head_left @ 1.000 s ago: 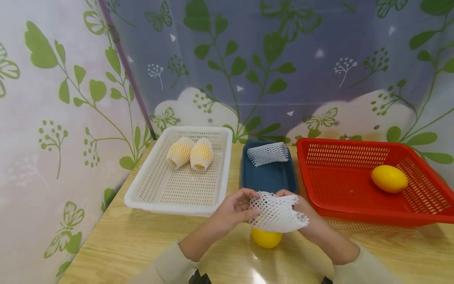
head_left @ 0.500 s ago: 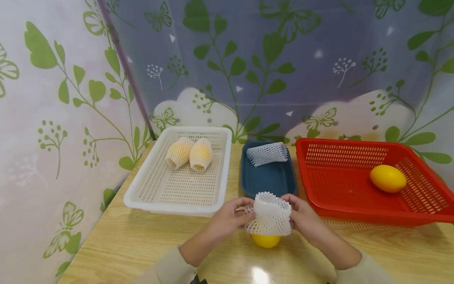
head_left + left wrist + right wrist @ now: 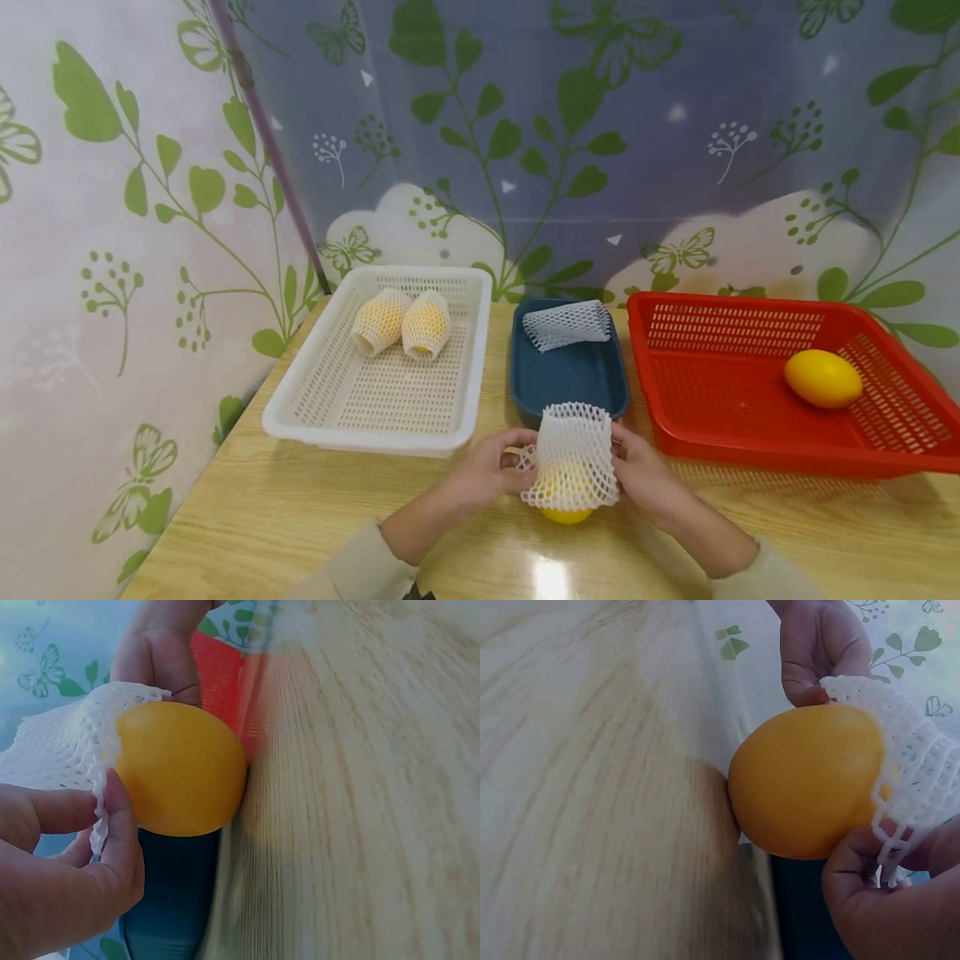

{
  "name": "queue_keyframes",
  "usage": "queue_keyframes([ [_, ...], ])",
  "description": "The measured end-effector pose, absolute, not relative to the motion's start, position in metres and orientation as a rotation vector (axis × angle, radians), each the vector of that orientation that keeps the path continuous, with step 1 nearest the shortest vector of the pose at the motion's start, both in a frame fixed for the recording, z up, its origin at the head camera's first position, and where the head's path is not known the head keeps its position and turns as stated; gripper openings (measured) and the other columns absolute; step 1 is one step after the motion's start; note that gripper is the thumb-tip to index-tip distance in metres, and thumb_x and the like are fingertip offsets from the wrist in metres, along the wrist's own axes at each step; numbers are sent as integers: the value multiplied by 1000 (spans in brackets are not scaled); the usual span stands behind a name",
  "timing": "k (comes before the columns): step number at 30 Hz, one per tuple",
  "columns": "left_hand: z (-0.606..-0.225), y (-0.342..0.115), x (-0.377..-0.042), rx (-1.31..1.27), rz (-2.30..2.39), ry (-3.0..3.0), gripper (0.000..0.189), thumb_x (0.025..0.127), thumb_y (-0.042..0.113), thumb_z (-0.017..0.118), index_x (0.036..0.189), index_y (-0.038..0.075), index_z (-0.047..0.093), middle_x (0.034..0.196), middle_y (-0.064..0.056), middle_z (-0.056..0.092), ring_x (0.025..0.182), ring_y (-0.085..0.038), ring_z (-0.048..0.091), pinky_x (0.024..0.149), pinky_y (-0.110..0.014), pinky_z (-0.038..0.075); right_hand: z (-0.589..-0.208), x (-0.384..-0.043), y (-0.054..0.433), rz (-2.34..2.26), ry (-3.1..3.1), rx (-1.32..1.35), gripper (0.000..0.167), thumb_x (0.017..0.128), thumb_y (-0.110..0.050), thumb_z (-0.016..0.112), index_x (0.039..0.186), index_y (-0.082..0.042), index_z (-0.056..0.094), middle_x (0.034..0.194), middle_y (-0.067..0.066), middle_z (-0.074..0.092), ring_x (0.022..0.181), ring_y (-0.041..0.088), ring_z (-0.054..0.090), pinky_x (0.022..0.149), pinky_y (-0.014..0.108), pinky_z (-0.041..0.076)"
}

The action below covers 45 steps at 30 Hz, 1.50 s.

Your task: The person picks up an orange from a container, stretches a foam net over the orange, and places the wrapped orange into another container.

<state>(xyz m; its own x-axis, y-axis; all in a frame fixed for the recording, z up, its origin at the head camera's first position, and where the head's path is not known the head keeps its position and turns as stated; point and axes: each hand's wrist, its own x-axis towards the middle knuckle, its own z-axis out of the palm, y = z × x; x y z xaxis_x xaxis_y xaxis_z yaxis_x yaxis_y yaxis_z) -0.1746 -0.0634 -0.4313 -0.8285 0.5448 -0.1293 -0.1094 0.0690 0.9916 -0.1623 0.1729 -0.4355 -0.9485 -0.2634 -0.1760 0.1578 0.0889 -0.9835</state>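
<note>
Our left hand (image 3: 483,477) and right hand (image 3: 649,477) are pinching a white net (image 3: 574,437) partly over a yellow fruit (image 3: 184,769), a blue tray (image 3: 568,377) sitting at twelve o'clock.

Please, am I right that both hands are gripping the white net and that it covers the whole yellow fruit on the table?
Not quite: the white net covers only part of the yellow fruit, as the left wrist view shows. The left hand and right hand do grip the net, and the fruit is on the table.
</note>
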Motion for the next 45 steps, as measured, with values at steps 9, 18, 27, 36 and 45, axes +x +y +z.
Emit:
queue_keyframes([
  [9, -435, -66, -176, 435, 1747, 1881, 52, 84, -17, 61, 132, -1, 51, 109, -8, 55, 93, -17, 54, 70, -24, 52, -446, -158, 174, -1830, 2160, -39, 48, 100, -1, 39, 144, 12, 26, 122, 23, 56, 96, 18, 57, 79, 29, 52],
  [18, -438, -67, -175, 424, 1655, 1929, 52, 85, -17, 60, 133, -1, 49, 124, -11, 49, 105, -24, 56, 78, -32, 56, -456, -161, 177, -1818, 2133, -104, 21, 100, -1, 40, 119, 8, 44, 95, 10, 58, 83, 19, 57, 69, 30, 51],
  [27, -440, -63, -174, 372, 1748, 1802, 52, 85, -15, 53, 135, -5, 46, 123, -13, 51, 94, -22, 60, 79, -40, 57, -453, -162, 179, -1796, 2144, -118, 29, 98, 2, 43, 125, 13, 40, 96, 15, 57, 79, 20, 60, 66, 37, 58],
  [36, -433, -64, -172, 314, 1816, 1613, 43, 100, 20, 46, 136, -4, 47, 133, -13, 52, 114, -27, 56, 84, -47, 55, -453, -162, 181, -1799, 2067, -134, 44, 100, -4, 42, 137, 16, 29, 109, 24, 57, 84, 24, 65, 73, 44, 58],
  [45, -440, -62, -172, 301, 1798, 1654, 45, 100, 15, 55, 138, -4, 43, 125, -15, 56, 108, -28, 60, 79, -43, 57, -451, -161, 180, -1782, 2075, -98, 45, 101, -7, 45, 138, 13, 30, 110, 23, 57, 85, 24, 66, 74, 44, 58],
])
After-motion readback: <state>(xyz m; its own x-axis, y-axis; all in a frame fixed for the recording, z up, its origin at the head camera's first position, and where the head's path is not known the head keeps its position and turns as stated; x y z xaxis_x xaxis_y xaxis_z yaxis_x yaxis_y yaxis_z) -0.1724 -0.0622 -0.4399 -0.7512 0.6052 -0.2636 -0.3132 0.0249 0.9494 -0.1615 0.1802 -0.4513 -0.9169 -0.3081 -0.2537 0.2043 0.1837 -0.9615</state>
